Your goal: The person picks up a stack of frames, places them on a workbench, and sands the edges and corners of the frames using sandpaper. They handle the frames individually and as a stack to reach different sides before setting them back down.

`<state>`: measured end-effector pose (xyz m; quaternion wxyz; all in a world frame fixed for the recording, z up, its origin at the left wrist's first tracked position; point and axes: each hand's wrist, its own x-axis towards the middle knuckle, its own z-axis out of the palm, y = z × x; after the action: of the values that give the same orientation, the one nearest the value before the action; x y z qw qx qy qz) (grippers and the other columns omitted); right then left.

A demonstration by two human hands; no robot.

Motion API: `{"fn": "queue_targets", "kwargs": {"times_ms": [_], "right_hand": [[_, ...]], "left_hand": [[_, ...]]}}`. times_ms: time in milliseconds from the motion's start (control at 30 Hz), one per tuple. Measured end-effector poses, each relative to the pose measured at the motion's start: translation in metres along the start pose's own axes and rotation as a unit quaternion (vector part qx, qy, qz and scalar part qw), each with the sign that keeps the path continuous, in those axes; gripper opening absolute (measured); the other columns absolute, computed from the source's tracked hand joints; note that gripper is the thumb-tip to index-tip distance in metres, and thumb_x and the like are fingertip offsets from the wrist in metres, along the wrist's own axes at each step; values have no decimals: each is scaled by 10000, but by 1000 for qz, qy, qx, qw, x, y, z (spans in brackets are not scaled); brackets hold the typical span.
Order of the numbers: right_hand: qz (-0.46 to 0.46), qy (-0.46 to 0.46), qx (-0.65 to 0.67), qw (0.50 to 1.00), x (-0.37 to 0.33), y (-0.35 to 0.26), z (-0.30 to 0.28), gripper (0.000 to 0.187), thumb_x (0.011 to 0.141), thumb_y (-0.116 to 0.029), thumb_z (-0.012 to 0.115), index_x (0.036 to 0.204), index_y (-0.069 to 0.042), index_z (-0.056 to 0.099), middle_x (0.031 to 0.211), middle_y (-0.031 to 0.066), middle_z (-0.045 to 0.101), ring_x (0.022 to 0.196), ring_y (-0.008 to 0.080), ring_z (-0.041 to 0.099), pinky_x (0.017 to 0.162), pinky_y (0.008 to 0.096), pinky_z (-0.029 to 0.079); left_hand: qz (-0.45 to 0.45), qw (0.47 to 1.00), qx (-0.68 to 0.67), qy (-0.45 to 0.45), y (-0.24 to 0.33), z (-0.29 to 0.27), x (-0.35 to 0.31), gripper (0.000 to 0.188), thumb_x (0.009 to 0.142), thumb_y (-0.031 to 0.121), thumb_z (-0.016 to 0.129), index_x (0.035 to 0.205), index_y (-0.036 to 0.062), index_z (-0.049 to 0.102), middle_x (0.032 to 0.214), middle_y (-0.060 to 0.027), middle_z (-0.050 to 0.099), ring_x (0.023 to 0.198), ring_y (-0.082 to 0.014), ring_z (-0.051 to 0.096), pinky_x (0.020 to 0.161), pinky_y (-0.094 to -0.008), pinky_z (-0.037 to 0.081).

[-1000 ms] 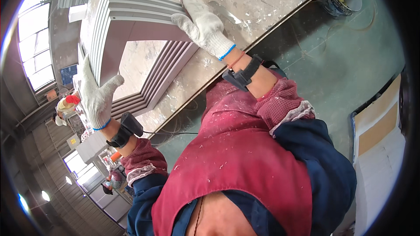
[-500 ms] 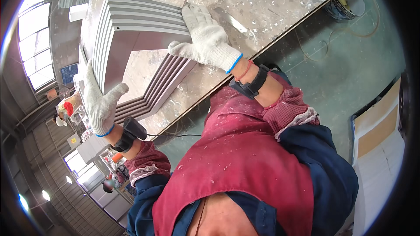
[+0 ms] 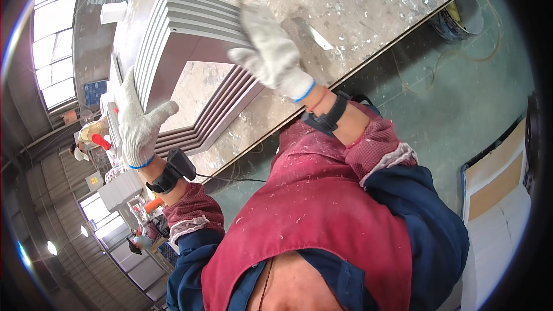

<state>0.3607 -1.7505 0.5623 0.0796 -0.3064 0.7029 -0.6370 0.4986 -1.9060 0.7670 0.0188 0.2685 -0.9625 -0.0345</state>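
Observation:
A stack of several grey rectangular frames [image 3: 167,52] lies on the worktable, its edges nearly lined up and its middle open down to the tabletop. My left hand [image 3: 140,118], in a white knit glove, rests along the stack's left side with thumb and fingers spread. At the opposite side is my right hand [image 3: 271,57], gloved the same way, palm turned to the frames' ends and thumb over the top edge. Its fingertips are smeared by motion, but the hand is stretched out. Neither hand grips anything.
The worktable [image 3: 357,17] is stained with paint, and a flat pale strip [image 3: 320,39] lies right of my right hand. Beyond the table's edge a bucket [image 3: 458,20] and a hose stand on the green floor. Two people are far off at the left.
The stack and both hands sit slightly further right in the picture, as the view has shifted. My right hand's fingers have tilted and blurred against the frames' side.

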Motion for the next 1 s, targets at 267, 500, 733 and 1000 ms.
{"fn": "queue_targets", "kwargs": {"times_ms": [267, 500, 733, 1000], "right_hand": [[-232, 176, -57, 955, 45, -76, 32, 1002, 873, -752, 493, 1545, -31, 313, 1588, 257, 309, 1472, 460, 273, 1195, 554, 250], [91, -27, -235, 967, -14, 14, -1, 1122, 830, -758, 561, 1512, 84, 270, 1522, 352, 340, 1408, 449, 399, 1147, 477, 382], [153, -80, -169, 970, -28, 31, 3, 1256, 770, -897, 420, 1574, 30, 148, 1621, 254, 223, 1531, 356, 168, 1230, 392, 241], [-194, 169, -108, 960, 23, -57, 28, 1167, 763, -857, 515, 1511, 24, 354, 1556, 286, 346, 1462, 488, 271, 1137, 607, 304]], "left_hand": [[31, 999, -18, 4, -10, 4, 2, 1032, 614, 351, 825, 1484, -21, 411, 1367, -227, 560, 1272, -350, 524, 1082, -423, 394], [34, 998, -57, 8, -14, 6, 6, 999, 634, 288, 828, 1483, -40, 415, 1355, -150, 565, 1211, -269, 545, 1057, -368, 413], [17, 999, -40, 23, -10, 6, 5, 1008, 606, 274, 813, 1482, -33, 422, 1348, -177, 543, 1194, -299, 555, 1042, -391, 431], [58, 997, 6, 49, -21, 9, 5, 964, 585, 215, 834, 1455, 12, 474, 1318, -192, 556, 1244, -327, 535, 1083, -419, 401]]}}
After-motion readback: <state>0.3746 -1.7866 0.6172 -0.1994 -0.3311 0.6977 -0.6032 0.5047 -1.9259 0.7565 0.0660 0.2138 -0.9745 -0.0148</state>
